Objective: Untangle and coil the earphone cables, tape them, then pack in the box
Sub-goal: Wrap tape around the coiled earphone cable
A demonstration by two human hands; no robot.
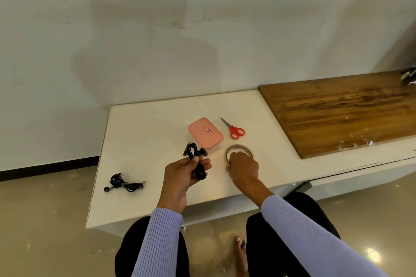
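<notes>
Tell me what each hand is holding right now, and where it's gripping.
The left hand holds a coiled black earphone cable, thumb and fingers pinching the bundle's middle. The right hand grips the tape roll by its near rim, on the table.

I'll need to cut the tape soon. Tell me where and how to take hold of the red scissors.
Take the scissors by the red handle loops, which lie at the near end, towards the tape roll. The closed blades point away towards the wall. Come from above on the near right side, since the pink box lies close on their left. They lie flat on the white table, so slip fingers into the loops.
</notes>
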